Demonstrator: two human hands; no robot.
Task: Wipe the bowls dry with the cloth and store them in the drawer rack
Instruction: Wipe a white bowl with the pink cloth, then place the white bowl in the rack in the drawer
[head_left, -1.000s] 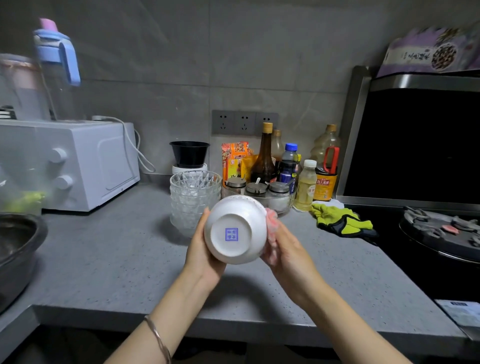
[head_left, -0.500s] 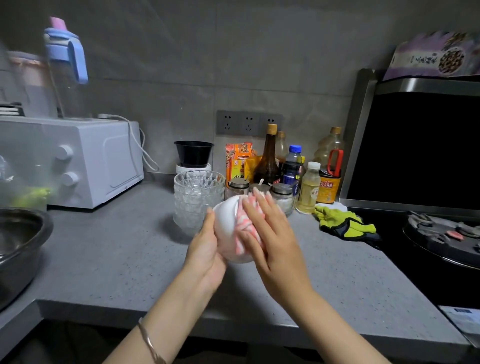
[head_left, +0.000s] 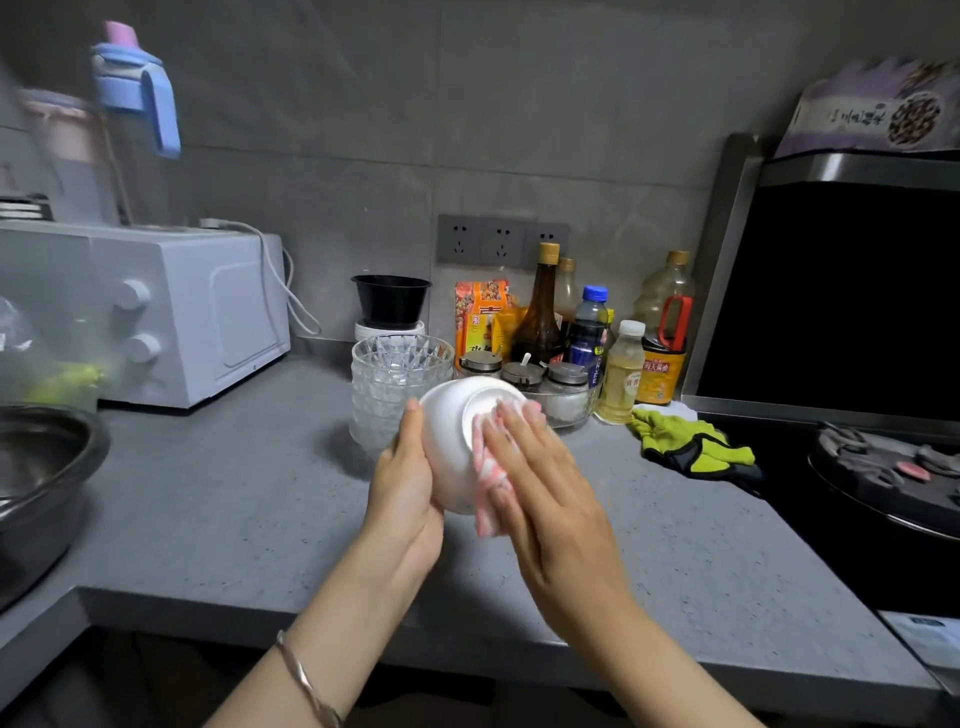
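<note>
Head view: a person's left hand (head_left: 402, 499) gripped a white bowl (head_left: 449, 431), tipped on its side above the grey counter (head_left: 234, 509), thumb lying along its wall. The right hand (head_left: 543, 493), fingers straight, pressed a pink-and-white cloth (head_left: 487, 501) flat against the bowl's base. A stack of glass bowls (head_left: 387, 384) stood just behind on the counter, beside condiment bottles (head_left: 543, 312). Yellow-green gloves (head_left: 685, 447) lay to the right.
</note>
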